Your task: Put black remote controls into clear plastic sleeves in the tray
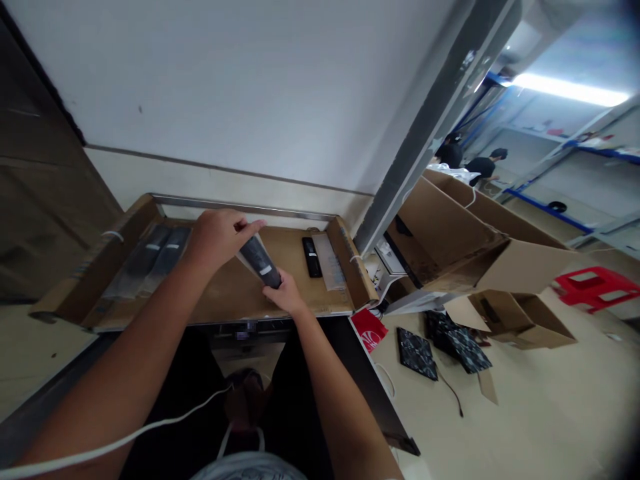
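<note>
Over the cardboard-lined work surface (225, 293), a black oblong device (260, 259) with a small white label is held tilted, in a clear plastic sleeve. My left hand (220, 233) is closed at its upper end, thumb stretched along the sleeve's top. Around the lower end, the fingers of my right hand (285, 291) are closed. To the right lie an unwrapped black device (313, 257) with a white label and a flat clear sleeve (329, 261). On the left are two sleeved black devices (150, 250), side by side, partly hidden by my left forearm.
Raised cardboard flaps (350, 260) edge the surface on both sides. A wall stands behind it, with a metal post (425, 133) on the right. Farther right are open cardboard boxes (460, 233), black patterned panels (417, 353) on the floor, a red stool (595, 288) and people near shelves.
</note>
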A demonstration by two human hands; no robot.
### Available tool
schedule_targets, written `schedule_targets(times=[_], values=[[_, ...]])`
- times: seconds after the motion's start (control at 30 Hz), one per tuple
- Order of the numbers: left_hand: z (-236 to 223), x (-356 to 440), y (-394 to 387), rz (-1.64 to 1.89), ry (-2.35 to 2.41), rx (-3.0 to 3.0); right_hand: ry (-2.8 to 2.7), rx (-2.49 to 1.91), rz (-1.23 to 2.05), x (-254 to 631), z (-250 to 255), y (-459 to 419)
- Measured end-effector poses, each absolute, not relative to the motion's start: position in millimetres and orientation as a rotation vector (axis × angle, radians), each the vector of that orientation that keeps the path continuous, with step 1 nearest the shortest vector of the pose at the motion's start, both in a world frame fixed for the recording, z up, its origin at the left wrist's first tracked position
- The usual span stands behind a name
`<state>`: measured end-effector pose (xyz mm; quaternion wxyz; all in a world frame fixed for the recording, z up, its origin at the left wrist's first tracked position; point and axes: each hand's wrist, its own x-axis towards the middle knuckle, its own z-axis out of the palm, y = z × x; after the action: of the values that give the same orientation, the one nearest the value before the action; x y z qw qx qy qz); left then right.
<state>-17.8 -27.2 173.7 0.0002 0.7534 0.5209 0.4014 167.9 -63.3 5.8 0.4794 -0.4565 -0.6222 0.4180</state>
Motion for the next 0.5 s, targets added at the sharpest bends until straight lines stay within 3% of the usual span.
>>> schedule_targets(times=[0.2,0.5], values=[[170.3,-24.5,-26.6,1.072,1.45,2.573,-1.544,-1.13,0.995,167.3,6.8,-64.0],[209.6,-17.7,-36.3,1.189,1.374,2.806,-1.606,-1.167,0.843,164.3,5.8,-66.3]])
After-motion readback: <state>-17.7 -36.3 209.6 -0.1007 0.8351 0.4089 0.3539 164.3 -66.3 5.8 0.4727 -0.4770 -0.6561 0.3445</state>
